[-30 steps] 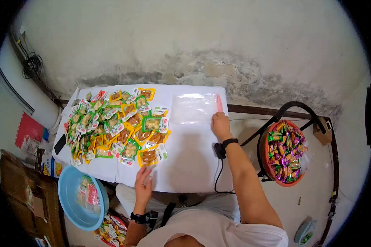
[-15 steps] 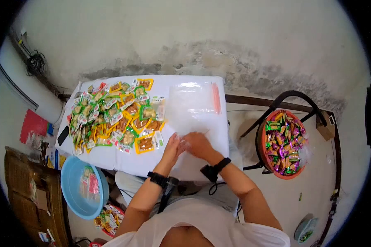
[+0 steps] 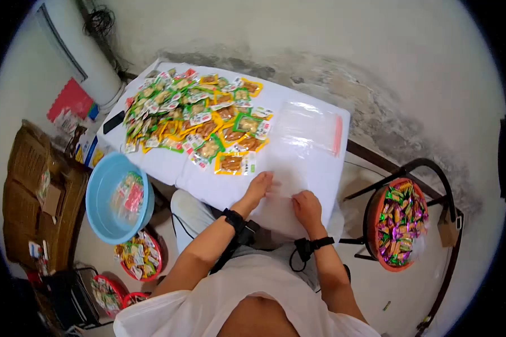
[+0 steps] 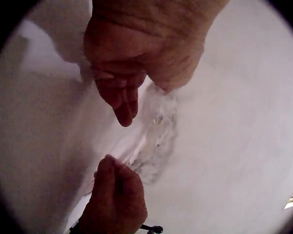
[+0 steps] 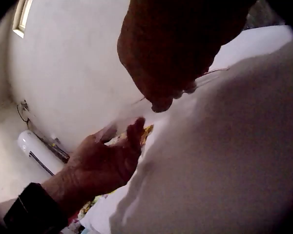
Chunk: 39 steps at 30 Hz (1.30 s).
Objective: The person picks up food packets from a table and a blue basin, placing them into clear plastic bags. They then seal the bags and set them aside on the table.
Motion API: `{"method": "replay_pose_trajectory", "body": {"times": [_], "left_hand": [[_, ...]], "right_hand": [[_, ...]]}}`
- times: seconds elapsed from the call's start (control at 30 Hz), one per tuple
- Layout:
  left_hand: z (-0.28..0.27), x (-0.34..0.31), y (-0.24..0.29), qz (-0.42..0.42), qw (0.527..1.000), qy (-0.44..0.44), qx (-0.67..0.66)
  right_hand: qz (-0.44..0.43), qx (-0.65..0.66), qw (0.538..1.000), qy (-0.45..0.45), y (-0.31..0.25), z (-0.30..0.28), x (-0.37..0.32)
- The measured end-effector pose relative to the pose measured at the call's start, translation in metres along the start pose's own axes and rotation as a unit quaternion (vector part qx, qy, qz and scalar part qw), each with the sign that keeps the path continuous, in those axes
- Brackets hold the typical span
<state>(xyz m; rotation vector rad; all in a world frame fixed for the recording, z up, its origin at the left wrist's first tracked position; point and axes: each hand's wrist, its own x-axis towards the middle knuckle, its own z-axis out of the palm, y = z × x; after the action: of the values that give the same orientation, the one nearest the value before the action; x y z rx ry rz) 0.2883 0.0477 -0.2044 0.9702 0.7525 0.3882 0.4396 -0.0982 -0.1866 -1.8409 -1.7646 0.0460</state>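
Note:
In the head view, my right hand pinches the edge of a thin clear plastic bag over the table's near edge. Its fingers are bunched at the film in the right wrist view, where a thin reddish line runs along the bag. My left hand is beside the bag, fingers extended and thumb apart, fingertips close to the film. Beyond the hands lies a flat stack of clear bags with a pink strip along its right side. Left of it spreads a heap of small snack packets with yellow and green borders.
The white-covered table also carries a black phone. A blue basin with packaged goods stands at left, above a red basin of packets. An orange basin full of wrapped sweets sits on a black chair at right.
My right hand came back from the bag stack to the near edge with a clear bag. The hands met there, then moved slightly apart. The head view has turned and shifted.

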Motion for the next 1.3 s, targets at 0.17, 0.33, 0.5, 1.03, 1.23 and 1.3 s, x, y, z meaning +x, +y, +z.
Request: {"method": "replay_pose_trajectory", "body": {"times": [0.17, 0.33, 0.5, 1.03, 1.23, 1.3], "left_hand": [[0.011, -0.037, -0.02, 0.023, 0.994, -0.004, -0.104], [0.011, -0.054, -0.041, 0.051, 0.999, 0.002, -0.019], [0.021, -0.065, -0.031, 0.154, 0.955, 0.025, 0.252], [0.019, -0.05, -0.023, 0.018, 0.998, 0.041, -0.035], [0.014, -0.052, -0.03, -0.03, 0.996, 0.079, 0.024], [0.014, -0.05, -0.03, -0.021, 0.996, 0.079, 0.026]], "right_hand": [[0.123, 0.063, 0.988, 0.068, -0.035, 0.0, -0.002], [0.084, 0.079, 0.99, 0.081, -0.049, 0.025, -0.006], [0.07, 0.007, 0.997, 0.022, -0.055, 0.021, -0.002], [0.065, -0.014, 0.996, 0.061, -0.06, -0.007, -0.006], [0.148, 0.1, 0.983, 0.052, -0.057, 0.014, -0.009], [0.156, 0.13, 0.977, 0.06, -0.057, 0.015, -0.007]]}}
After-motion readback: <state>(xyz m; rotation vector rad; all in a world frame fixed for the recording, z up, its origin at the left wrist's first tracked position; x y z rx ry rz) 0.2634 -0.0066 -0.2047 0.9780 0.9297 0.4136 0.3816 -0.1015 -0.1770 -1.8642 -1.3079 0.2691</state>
